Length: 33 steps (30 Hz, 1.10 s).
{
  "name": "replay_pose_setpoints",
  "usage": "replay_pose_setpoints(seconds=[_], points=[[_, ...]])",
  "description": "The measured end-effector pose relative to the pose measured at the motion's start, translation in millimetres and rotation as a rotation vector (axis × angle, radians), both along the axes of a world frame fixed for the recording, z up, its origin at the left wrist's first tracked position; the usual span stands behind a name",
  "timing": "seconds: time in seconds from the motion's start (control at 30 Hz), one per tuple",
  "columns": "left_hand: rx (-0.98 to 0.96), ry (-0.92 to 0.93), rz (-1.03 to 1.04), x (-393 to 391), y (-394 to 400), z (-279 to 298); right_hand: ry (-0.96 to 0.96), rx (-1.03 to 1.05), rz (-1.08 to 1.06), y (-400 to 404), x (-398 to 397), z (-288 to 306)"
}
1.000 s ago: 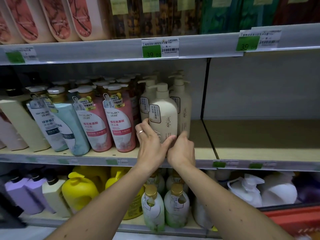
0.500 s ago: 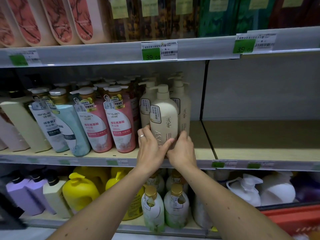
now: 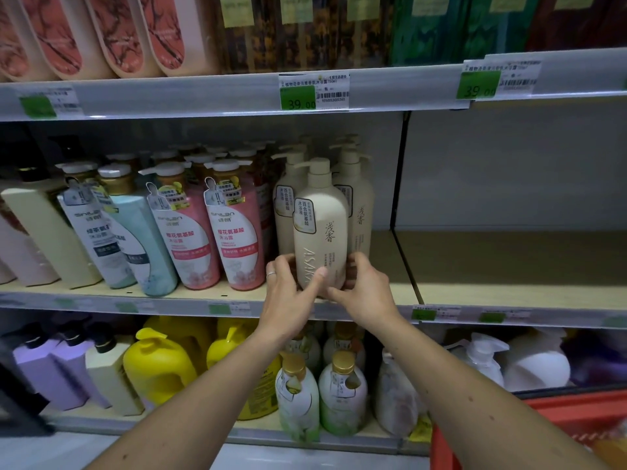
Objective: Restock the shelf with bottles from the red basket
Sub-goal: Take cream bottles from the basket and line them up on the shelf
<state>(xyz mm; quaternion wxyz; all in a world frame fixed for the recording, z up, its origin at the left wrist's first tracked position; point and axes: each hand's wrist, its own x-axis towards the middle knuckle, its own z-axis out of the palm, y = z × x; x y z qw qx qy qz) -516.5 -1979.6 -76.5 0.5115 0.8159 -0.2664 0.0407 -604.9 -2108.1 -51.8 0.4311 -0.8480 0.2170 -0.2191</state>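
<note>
A beige pump bottle (image 3: 320,225) stands upright at the front of the middle shelf (image 3: 509,296), with several matching beige bottles behind it. My left hand (image 3: 288,296), a ring on one finger, grips its lower left side with the thumb across the front. My right hand (image 3: 364,290) holds its lower right side. The red basket (image 3: 549,425) shows only as a corner at the bottom right, behind my right forearm.
Pink bottles (image 3: 234,232) and a teal bottle (image 3: 149,245) stand just left of the beige ones. A black divider (image 3: 400,205) bounds the bay on the right; the shelf beyond it is bare. The lower shelf holds yellow, green and white bottles.
Both hands have stayed on the beige bottle's base. The fingers have shifted slightly around it, and the bottle stands a little further forward on the shelf edge.
</note>
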Motion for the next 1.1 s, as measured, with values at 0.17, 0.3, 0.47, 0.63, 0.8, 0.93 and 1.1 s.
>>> replay_pose_setpoints(seconds=[0.17, 0.3, 0.47, 0.63, 0.8, 0.93, 1.1], points=[[-0.055, 0.059, 0.039, 3.3, 8.3, 5.5, -0.040, -0.040, -0.090, 2.0, -4.7, -3.5], [0.000, 0.071, 0.044, 9.8, 5.3, 9.3, -0.067, 0.024, -0.116, 1.4, -8.5, 1.2], [0.025, 0.081, 0.003, 11.7, 2.1, 10.0, -0.016, 0.074, -0.035, -1.1, 0.3, 12.2], [0.108, 0.006, 0.018, 12.5, -2.0, 7.8, -0.021, 0.076, -0.069, 2.4, 5.3, 10.5], [0.056, 0.014, 0.035, 9.1, -0.8, 9.0, -0.021, 0.062, -0.069, -2.7, 3.4, 11.9], [0.016, -0.038, 0.016, -1.6, 5.1, 2.1, -0.030, 0.038, -0.074, -7.1, -0.3, 13.4], [0.069, -0.099, -0.005, -9.2, 4.7, -4.5, -0.044, 0.014, -0.067, -4.9, 1.1, 11.3]])
